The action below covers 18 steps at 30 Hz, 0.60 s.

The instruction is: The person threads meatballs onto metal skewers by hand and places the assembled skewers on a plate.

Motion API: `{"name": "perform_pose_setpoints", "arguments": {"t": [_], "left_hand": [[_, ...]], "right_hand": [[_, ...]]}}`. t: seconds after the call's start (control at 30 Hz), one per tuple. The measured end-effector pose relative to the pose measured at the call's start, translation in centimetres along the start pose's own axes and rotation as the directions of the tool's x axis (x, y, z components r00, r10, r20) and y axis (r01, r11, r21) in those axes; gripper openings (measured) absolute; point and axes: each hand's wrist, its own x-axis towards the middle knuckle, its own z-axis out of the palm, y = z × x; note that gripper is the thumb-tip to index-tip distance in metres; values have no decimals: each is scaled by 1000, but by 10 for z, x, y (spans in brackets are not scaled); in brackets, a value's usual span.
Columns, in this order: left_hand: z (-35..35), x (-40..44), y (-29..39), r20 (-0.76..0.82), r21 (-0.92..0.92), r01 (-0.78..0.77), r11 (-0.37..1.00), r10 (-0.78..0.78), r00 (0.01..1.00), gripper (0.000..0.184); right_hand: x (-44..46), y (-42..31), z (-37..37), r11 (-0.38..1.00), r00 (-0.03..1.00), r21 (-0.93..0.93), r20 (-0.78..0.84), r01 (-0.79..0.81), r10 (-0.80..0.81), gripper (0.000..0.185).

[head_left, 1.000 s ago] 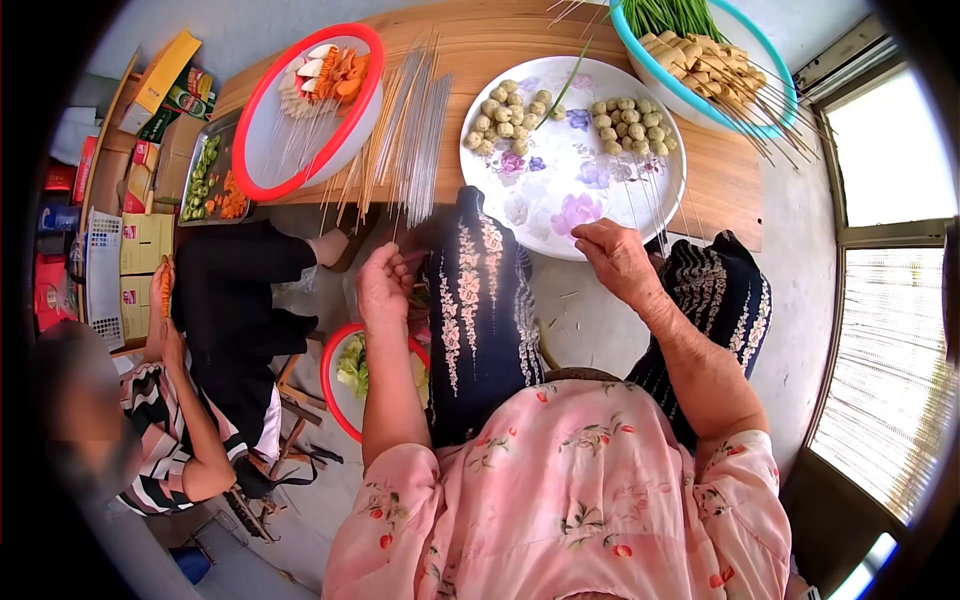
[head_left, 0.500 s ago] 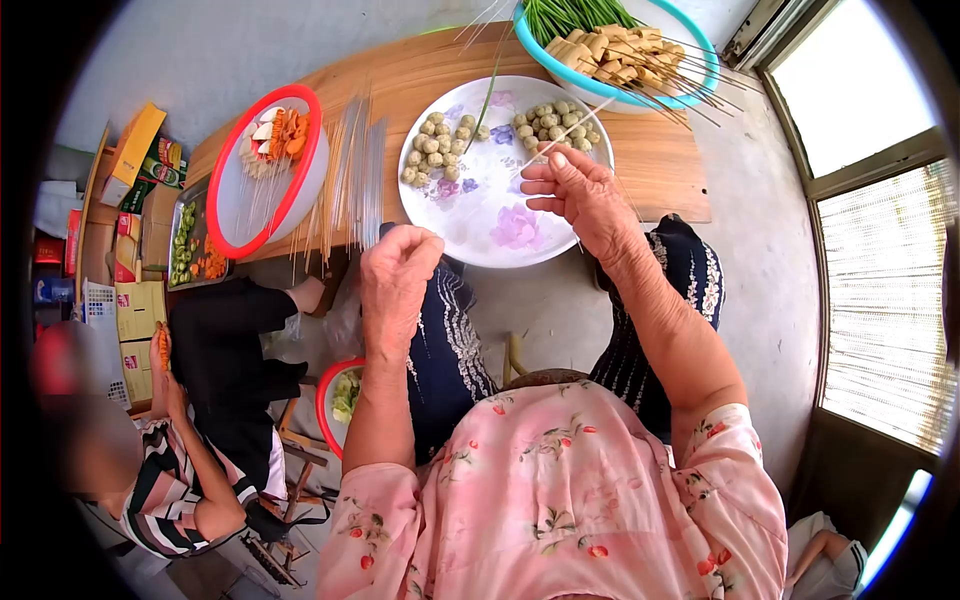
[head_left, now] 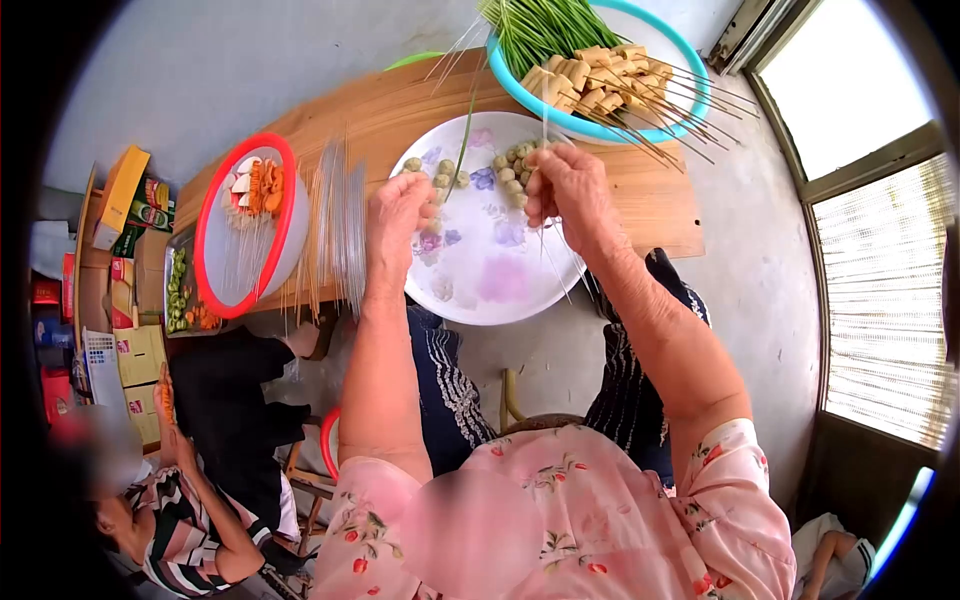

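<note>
My right hand [head_left: 572,195] is closed on a thin skewer [head_left: 545,105], which stands up above the fingers; fainter thin lines also run below the hand. Over the left part of a white flowered plate [head_left: 465,290], my left hand [head_left: 398,222] has its fingers curled together beside the greenish-grey balls [head_left: 443,180]. Whatever its fingertips pinch is hidden. Another cluster of balls [head_left: 505,172] lies by my right hand, which partly covers it. A long green stalk [head_left: 466,130] rests across the plate between the two clusters.
A blue-rimmed tub [head_left: 697,60] holds green stalks [head_left: 535,35] and skewered tan rolls [head_left: 600,75]. Loose skewers [head_left: 335,220] lie left of the plate, beside a red-rimmed bowl [head_left: 204,250] of skewered food. At lower left sits a person in a striped top [head_left: 185,540].
Both hands have moved: my left hand now reaches over the left cluster, and my right hand is lower beside the right one. The skewer has swung from slanted to nearly upright.
</note>
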Motion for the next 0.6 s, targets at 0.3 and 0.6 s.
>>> {"name": "perform_pose_setpoints", "arguments": {"t": [0.3,0.6], "left_hand": [[0,28,-13,-27,-507,193,840,-239,971,26],[-13,30,-13,-74,-688,100,719,-206,976,19]], "right_hand": [[63,19,28,906,929,-209,-129,-368,347,13],[29,55,82,976,962,66,-167,-209,218,22]]}}
